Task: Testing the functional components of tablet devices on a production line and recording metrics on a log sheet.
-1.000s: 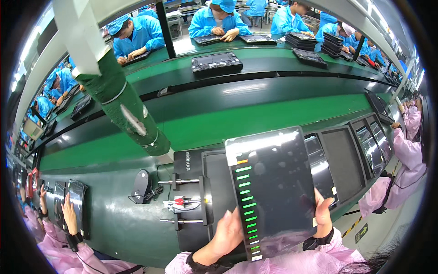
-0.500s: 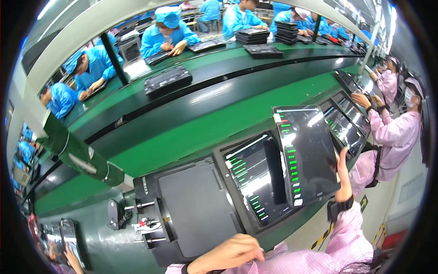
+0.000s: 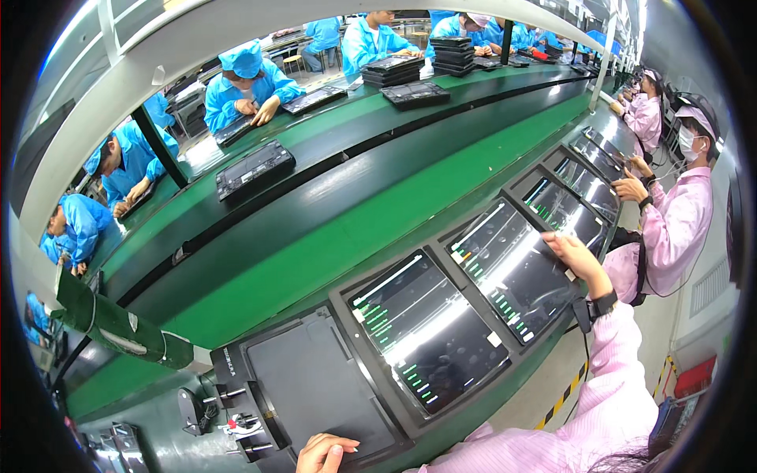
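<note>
My right hand [image 3: 577,258] is at the right edge of a tablet [image 3: 516,268] with a dark, lit screen showing green lines. Its fingers are stretched out along that edge, apparently touching it. The tablet lies flat in a black frame. Left of it, a second lit tablet [image 3: 430,331] lies in its own black frame. My left hand [image 3: 325,453] is over the near edge of a black test fixture [image 3: 315,378] with a flat grey bed. Its fingers are curled together with the thumb; whether they pinch something small is unclear.
Metal rods and a white-and-red connector [image 3: 243,426] sit at the fixture's left side, near a black plug-like device [image 3: 192,411]. A green post [image 3: 130,335] rises at left. More framed tablets [image 3: 564,213] continue rightward beside a pink-sleeved co-worker [image 3: 670,213]. Blue-clad workers sit across the belt.
The tablet that my right hand held tilted up now lies flat in the right-hand frame. My left hand has moved left and down over the fixture. The view has shifted rightward.
</note>
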{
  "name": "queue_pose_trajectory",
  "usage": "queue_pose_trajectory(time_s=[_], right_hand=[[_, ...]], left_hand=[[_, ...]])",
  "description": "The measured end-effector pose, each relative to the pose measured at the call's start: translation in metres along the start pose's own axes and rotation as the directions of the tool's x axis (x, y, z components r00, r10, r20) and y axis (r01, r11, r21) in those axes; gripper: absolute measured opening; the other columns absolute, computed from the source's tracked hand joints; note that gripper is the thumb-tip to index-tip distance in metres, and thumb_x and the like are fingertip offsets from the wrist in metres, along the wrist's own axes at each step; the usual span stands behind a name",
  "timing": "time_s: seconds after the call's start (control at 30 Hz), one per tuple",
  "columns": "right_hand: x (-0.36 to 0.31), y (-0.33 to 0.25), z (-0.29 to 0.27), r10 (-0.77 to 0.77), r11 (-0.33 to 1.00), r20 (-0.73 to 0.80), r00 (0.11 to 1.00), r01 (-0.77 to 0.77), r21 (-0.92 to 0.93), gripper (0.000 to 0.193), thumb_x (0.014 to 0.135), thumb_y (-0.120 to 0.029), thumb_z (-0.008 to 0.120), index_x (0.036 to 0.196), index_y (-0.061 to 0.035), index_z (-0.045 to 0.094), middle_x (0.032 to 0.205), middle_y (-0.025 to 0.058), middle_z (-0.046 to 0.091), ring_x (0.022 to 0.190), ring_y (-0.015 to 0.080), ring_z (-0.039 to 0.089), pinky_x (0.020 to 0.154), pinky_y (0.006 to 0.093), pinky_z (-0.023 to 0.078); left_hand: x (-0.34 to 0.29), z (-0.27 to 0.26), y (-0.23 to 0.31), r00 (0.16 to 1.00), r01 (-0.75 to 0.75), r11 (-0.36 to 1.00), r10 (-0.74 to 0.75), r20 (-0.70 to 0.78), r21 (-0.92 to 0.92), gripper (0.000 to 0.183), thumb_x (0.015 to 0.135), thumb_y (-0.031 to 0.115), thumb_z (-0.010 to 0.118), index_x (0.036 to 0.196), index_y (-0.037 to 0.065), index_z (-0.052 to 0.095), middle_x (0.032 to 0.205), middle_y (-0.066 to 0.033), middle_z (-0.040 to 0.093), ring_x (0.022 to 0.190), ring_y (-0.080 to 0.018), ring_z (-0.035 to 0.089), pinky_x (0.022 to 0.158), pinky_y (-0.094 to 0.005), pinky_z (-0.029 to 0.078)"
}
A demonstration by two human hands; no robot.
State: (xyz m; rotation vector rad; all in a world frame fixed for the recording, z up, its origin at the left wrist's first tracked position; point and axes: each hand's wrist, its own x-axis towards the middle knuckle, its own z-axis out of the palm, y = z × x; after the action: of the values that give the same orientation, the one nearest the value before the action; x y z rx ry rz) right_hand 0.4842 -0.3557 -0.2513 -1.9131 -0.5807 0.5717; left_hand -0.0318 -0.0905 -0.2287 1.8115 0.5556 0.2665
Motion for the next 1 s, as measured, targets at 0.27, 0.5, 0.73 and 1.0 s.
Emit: queue_pose_trajectory(time_s=[0.27, 0.5, 0.73, 1.0], right_hand=[[-0.135, -0.013, 0.066, -0.216, 0.887, -0.524, 0.824, -0.059, -0.457, 0.012, 0.080, -0.011, 0.062, 0.082, -0.0005, 0.056, 0.085, 0.0070, 0.059, 0.078, 0.0185, 0.057, 0.073, 0.0273, 0.044], [-0.217, -0.017, 0.179, -0.233, 0.757, -0.441, 0.867, -0.123, -0.642, 0.102, 0.056, -0.055, 0.076, 0.128, 0.0041, 0.034, 0.124, 0.0223, 0.042, 0.121, 0.0447, 0.031, 0.100, 0.0579, 0.016], [-0.208, -0.017, 0.211, -0.141, 0.707, -0.219, 0.966, -0.057, -0.705, 0.126, 0.051, -0.062, 0.077, 0.136, 0.0067, 0.013, 0.134, 0.0331, 0.026, 0.131, 0.0495, 0.014, 0.102, 0.0580, 0.010], [-0.127, -0.026, 0.207, -0.193, 0.798, -0.202, 0.960, 0.034, -0.602, 0.114, 0.054, -0.055, 0.079, 0.137, -0.0036, 0.021, 0.134, 0.0347, 0.027, 0.132, 0.0475, 0.013, 0.101, 0.0525, 0.018]], left_hand=[[0.013, 0.010, 0.009, 0.986, 0.119, 0.992, -0.123, -0.112, -0.045, 0.032, 0.095, 0.022, 0.040, 0.089, -0.002, 0.059, 0.083, -0.0106, 0.058, 0.077, -0.0203, 0.055, 0.074, -0.0283, 0.042], [0.023, 0.011, -0.010, 0.982, 0.077, 0.984, -0.103, -0.157, -0.163, 0.032, 0.095, 0.018, 0.041, 0.082, -0.003, 0.060, 0.085, -0.0117, 0.059, 0.082, -0.0225, 0.054, 0.075, -0.0310, 0.042], [0.014, 0.010, -0.041, 0.977, -0.076, 0.993, 0.091, -0.191, 0.087, 0.032, 0.096, 0.018, 0.032, 0.086, 0.000, 0.056, 0.080, -0.0070, 0.056, 0.074, -0.0165, 0.053, 0.067, -0.0245, 0.041], [0.013, 0.006, -0.034, 0.953, -0.264, 0.956, 0.279, -0.117, 0.130, 0.037, 0.097, 0.017, 0.030, 0.087, -0.006, 0.056, 0.079, -0.0096, 0.055, 0.069, -0.0163, 0.055, 0.063, -0.0255, 0.044]])
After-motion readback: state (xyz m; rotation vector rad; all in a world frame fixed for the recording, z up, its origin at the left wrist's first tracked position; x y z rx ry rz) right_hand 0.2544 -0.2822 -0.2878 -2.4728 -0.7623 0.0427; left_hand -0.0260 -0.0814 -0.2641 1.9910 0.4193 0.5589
